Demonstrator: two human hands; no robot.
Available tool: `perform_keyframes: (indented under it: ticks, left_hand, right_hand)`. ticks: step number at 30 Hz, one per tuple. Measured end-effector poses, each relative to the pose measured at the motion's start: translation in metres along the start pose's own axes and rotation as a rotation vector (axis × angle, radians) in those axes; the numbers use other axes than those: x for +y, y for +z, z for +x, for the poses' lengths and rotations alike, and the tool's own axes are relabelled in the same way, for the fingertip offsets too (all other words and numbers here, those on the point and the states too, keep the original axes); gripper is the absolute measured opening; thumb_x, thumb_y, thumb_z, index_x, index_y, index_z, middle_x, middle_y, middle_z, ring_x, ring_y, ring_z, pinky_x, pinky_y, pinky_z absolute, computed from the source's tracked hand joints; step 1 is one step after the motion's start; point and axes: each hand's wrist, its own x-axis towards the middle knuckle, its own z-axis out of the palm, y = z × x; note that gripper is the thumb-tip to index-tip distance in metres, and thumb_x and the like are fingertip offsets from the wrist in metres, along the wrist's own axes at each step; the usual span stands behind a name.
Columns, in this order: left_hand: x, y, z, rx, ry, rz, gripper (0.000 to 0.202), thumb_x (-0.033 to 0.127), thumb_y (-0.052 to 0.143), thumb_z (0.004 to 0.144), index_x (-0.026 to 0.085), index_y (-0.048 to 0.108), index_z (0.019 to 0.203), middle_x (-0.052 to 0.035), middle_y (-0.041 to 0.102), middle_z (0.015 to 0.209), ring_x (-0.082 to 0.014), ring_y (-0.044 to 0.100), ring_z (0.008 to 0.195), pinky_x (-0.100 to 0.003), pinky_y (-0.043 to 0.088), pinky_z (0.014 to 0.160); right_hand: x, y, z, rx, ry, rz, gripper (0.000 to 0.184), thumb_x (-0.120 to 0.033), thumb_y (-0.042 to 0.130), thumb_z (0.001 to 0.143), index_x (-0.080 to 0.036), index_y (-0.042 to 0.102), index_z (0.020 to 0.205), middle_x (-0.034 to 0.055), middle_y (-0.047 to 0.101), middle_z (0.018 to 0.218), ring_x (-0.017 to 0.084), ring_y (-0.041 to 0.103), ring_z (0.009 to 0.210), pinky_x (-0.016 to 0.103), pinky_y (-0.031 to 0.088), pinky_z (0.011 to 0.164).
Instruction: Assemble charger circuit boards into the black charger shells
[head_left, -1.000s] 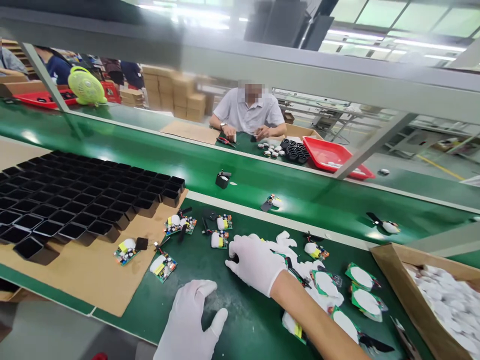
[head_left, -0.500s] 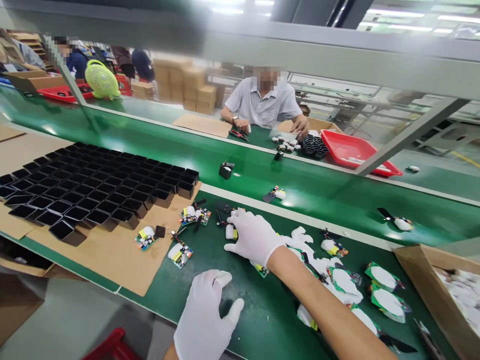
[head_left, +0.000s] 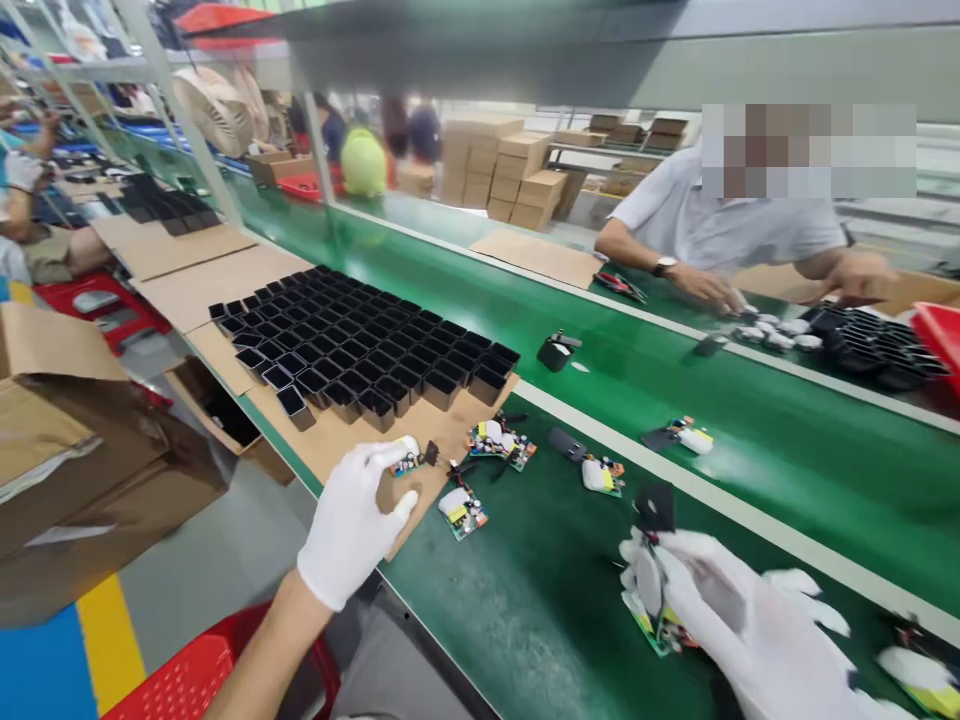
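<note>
My left hand (head_left: 358,522), in a white glove, reaches over the cardboard's near edge. Its thumb and forefinger are apart, with the forefinger at a small circuit board (head_left: 407,464) that it partly covers. My right hand (head_left: 724,605), also gloved and slightly blurred, grips a circuit board (head_left: 654,625) with a white pad and a black plate (head_left: 655,507) sticking up from it. Between the hands lie more circuit boards: one with a white blob (head_left: 463,512), a pair-like cluster (head_left: 501,443) and one beside a dark plate (head_left: 602,476).
Rows of open black boxes (head_left: 360,345) stand on cardboard (head_left: 330,440) at the left. Beyond the white strip runs a green belt (head_left: 480,330) carrying a black box (head_left: 556,351) and a board (head_left: 694,436). A co-worker (head_left: 750,230) handles small parts opposite. A red stool (head_left: 195,670) is below.
The view has swung left. My left hand has moved to the board on the cardboard. My right hand has come back from the far boards and now grips a circuit board.
</note>
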Motion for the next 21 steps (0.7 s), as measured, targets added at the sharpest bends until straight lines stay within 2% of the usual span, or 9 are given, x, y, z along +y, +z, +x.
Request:
perform_keyframes:
  ticks: [2,4,8,11,13,14,16,19,21]
  left_hand:
    - [-0.008,0.008,0.016,-0.119,-0.037,0.065,0.053,0.02,0.078,0.086,0.024,0.065,0.137,-0.0125,0.067,0.145,-0.0335,0.064,0.133,-0.052,0.053,0.113]
    - [-0.008,0.02,0.025,-0.14,-0.108,0.103,0.051,0.019,0.078,0.084,0.021,0.067,0.135,-0.014,0.068,0.142,-0.0348,0.065,0.13,-0.051,0.053,0.112]
    - [-0.003,0.027,0.029,-0.063,-0.232,0.116,0.036,0.022,0.072,0.088,0.018,0.071,0.123,-0.0132,0.077,0.117,-0.033,0.071,0.114,-0.046,0.057,0.1]
    - [0.007,0.014,0.025,0.037,-0.352,0.076,0.036,0.031,0.074,0.087,0.019,0.068,0.121,-0.0105,0.079,0.114,-0.0297,0.075,0.106,-0.041,0.059,0.092]
    - [0.024,0.008,0.018,0.156,-0.421,-0.008,0.041,0.035,0.076,0.085,0.021,0.067,0.122,-0.0071,0.079,0.109,-0.0267,0.076,0.099,-0.039,0.06,0.09]
    - [0.037,0.008,0.013,0.205,-0.418,-0.066,0.04,0.035,0.076,0.084,0.022,0.067,0.121,-0.0054,0.079,0.107,-0.0253,0.076,0.095,-0.039,0.06,0.089]
    - [0.066,0.022,0.001,0.165,-0.279,-0.212,0.033,0.028,0.075,0.085,0.026,0.069,0.117,-0.0024,0.077,0.106,-0.0218,0.074,0.09,-0.037,0.06,0.088]
    - [0.108,0.063,-0.017,-0.146,-0.062,-0.303,0.025,0.013,0.074,0.079,0.028,0.072,0.099,-0.0007,0.075,0.097,-0.0226,0.071,0.091,-0.039,0.06,0.088]
    - [0.122,0.088,-0.022,-0.242,0.039,-0.284,0.027,0.009,0.075,0.077,0.024,0.071,0.099,-0.0041,0.075,0.098,-0.0254,0.07,0.094,-0.042,0.061,0.089]
  right_hand:
    - [0.002,0.009,-0.01,0.013,0.009,0.025,0.025,-0.058,0.071,0.078,-0.038,0.07,0.093,0.0056,0.082,0.084,0.032,0.077,0.07,0.048,0.066,0.067]
    - [0.002,0.024,-0.018,0.024,-0.008,0.008,0.023,-0.055,0.071,0.077,-0.038,0.069,0.092,0.0027,0.08,0.081,0.03,0.077,0.069,0.047,0.066,0.07]
    - [0.001,0.047,-0.024,0.038,-0.061,0.037,0.022,-0.051,0.07,0.078,-0.035,0.067,0.094,-0.0003,0.079,0.08,0.028,0.076,0.069,0.046,0.065,0.073]
    - [0.002,0.045,-0.025,0.07,-0.034,0.098,0.025,-0.051,0.071,0.081,-0.033,0.067,0.097,0.0027,0.082,0.088,0.028,0.079,0.075,0.046,0.067,0.081]
    - [0.002,0.037,-0.024,0.134,0.027,0.146,0.029,-0.054,0.072,0.08,-0.03,0.067,0.097,0.0057,0.083,0.089,0.029,0.08,0.079,0.045,0.068,0.081]
    - [0.001,0.032,-0.024,0.174,0.057,0.173,0.031,-0.055,0.073,0.079,-0.029,0.067,0.096,0.0071,0.083,0.089,0.029,0.081,0.079,0.045,0.068,0.08]
    - [-0.001,0.023,-0.023,0.237,0.108,0.22,0.036,-0.057,0.074,0.076,-0.028,0.067,0.096,0.0096,0.084,0.09,0.031,0.081,0.08,0.045,0.069,0.078]
    - [-0.004,0.012,-0.023,0.285,0.128,0.221,0.036,-0.056,0.075,0.072,-0.029,0.07,0.095,0.0099,0.085,0.094,0.032,0.082,0.081,0.044,0.069,0.078]
    - [-0.007,0.006,-0.023,0.301,0.101,0.19,0.033,-0.053,0.076,0.07,-0.028,0.071,0.091,0.0085,0.085,0.089,0.031,0.082,0.078,0.041,0.069,0.073]
